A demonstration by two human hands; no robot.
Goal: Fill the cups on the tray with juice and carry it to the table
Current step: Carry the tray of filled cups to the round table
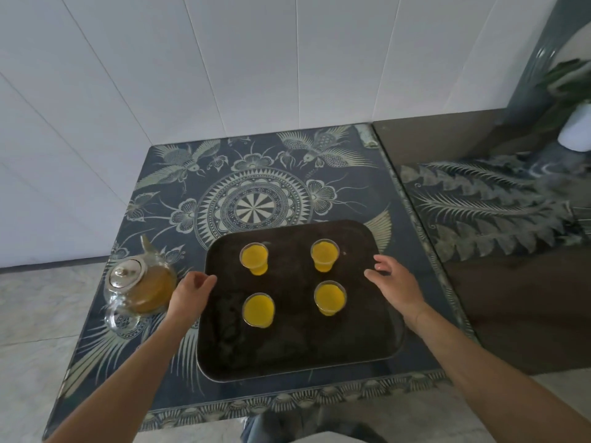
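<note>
Tray (297, 353) sitting on patterned table (335, 193), 4 cups (254, 256) of juice standing between both hands' fingers. Left hand (188, 294) curling loosely at left rim; right hand (395, 282) hovering, fingers spread, gripping nothing. Teapot (140, 284) lying outside left fingers.

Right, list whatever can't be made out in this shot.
- Head view: whether the left hand and right hand touch the tray rim; their own fingers hide the contact.
- Plant pot: cut off by the right edge.
- Teapot fill level: glare.
</note>
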